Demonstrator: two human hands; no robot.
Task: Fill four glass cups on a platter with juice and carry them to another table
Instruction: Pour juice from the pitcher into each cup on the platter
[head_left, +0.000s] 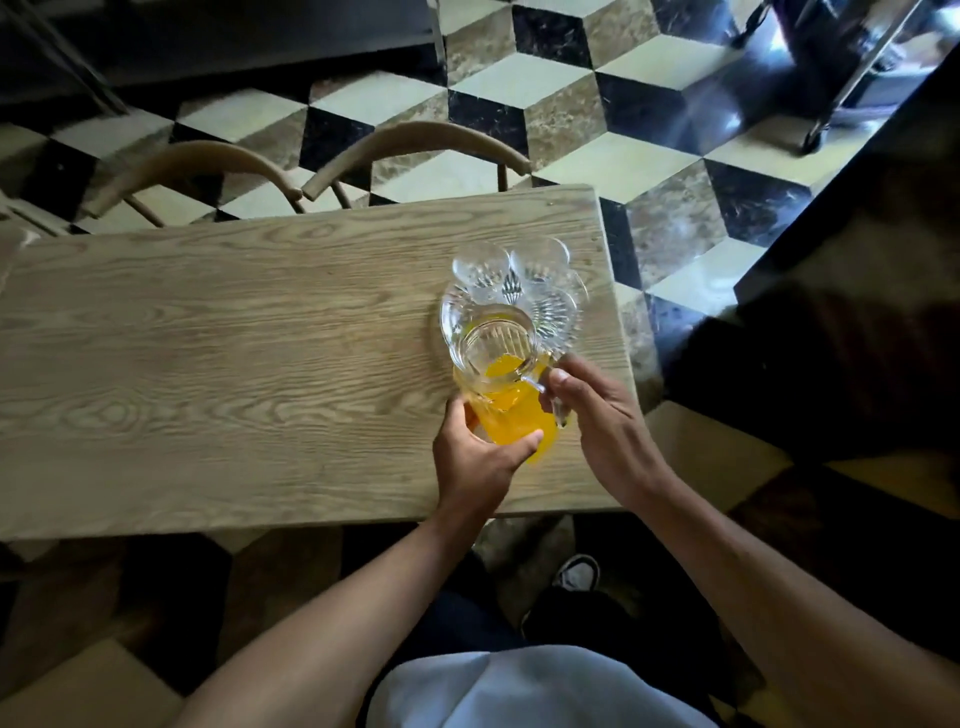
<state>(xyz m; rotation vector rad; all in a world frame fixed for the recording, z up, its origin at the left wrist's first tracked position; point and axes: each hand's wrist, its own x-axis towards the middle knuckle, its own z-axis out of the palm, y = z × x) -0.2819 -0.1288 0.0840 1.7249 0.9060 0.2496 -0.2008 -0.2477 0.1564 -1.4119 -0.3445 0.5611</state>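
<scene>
Near the right end of the long pale wooden bench (208, 364), a person stands holding a clear glass pitcher of orange juice (506, 395) with both hands. Left hand (475, 457): cups the pitcher's lower body from the near side, thumb laid across the glass, fingers curled round behind it. Right hand (597, 410): fingers closed round the pitcher's clear handle, thumb on top. Pitcher tilted away from the person, its mouth pointing toward the cups; juice pooled orange in the lower part and visible through the open rim.

Just beyond the pitcher's lip sits a clear cut-glass platter (569, 325) on the bench, close to the right edge. On it, a cluster of clear glass cups (480, 265); two round rims at the far side read plainly, the nearer ones are blurred and partly hidden behind the pitcher's mouth, so a count is not certain. A yellow tint shows at the near-left of the platter; cannot tell whether it is juice in a cup or the pitcher seen through glass.

Far side of the bench: two curved-back wooden chairs (415, 145) tucked in. Floor (649, 156) is patterned in black, cream and brown marble-look tiles. A white shoe (579, 571) shows below the bench edge.
</scene>
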